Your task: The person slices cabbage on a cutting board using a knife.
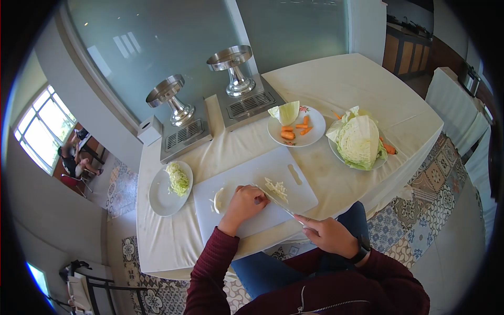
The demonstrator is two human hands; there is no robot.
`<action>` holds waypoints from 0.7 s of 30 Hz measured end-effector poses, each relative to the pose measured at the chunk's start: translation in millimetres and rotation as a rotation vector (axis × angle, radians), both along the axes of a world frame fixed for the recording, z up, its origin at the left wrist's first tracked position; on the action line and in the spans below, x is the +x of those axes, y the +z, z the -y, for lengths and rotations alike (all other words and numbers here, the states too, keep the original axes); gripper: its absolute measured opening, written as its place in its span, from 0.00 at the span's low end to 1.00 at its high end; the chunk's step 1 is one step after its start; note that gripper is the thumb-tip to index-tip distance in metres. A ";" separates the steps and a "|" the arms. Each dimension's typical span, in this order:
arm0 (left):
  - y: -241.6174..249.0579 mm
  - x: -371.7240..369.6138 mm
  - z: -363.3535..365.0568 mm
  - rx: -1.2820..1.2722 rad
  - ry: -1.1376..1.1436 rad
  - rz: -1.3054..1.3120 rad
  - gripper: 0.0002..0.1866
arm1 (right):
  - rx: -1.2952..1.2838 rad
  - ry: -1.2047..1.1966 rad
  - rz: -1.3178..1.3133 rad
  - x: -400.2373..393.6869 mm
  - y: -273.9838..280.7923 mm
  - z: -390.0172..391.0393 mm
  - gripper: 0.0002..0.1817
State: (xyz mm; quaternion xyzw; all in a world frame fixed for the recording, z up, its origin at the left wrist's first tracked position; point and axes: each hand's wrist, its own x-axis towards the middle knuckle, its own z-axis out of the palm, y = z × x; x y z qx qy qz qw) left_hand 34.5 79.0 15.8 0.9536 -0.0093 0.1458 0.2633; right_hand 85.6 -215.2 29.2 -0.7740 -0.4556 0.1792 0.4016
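Note:
My right hand [332, 236] is closed round the handle of a knife [281, 206], whose blade reaches up and left over the white cutting board [252, 176]. Against the blade's far end, my left hand [245, 206] is curled with its fingers bent down on the board; what lies under them is hidden. White shreds [276, 189] lie on the board just right of the blade. A pale cut piece of vegetable [219, 200] rests on the board left of my left hand. Left of the board, a plate [158, 202] holds shredded cabbage [177, 179].
Behind the board, a plate [313, 137] bears carrot pieces [287, 135] and a cabbage wedge [286, 113]. A large cut cabbage [359, 140] sits on another plate at the right. Two metal stands [181, 113] [239, 84] are at the back. A person [70, 157] sits far left.

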 end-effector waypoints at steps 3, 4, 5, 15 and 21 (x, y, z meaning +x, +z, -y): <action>-3.8 -7.6 14.0 0.122 0.114 0.093 0.06 | -0.034 0.000 0.002 -3.6 4.3 2.9 0.27; -5.4 -12.3 21.9 0.152 0.183 0.122 0.05 | -0.047 0.001 0.002 -5.1 6.8 2.8 0.27; -8.7 -17.2 32.1 0.179 0.256 0.151 0.04 | -0.054 0.005 0.004 -5.6 9.4 3.4 0.27; -39.7 -39.3 113.3 0.213 0.677 0.272 0.19 | -0.050 0.036 0.008 -9.0 15.0 4.5 0.26; -39.6 -37.8 113.5 0.236 0.681 0.305 0.19 | 0.065 0.052 -0.004 -5.3 2.0 8.0 0.26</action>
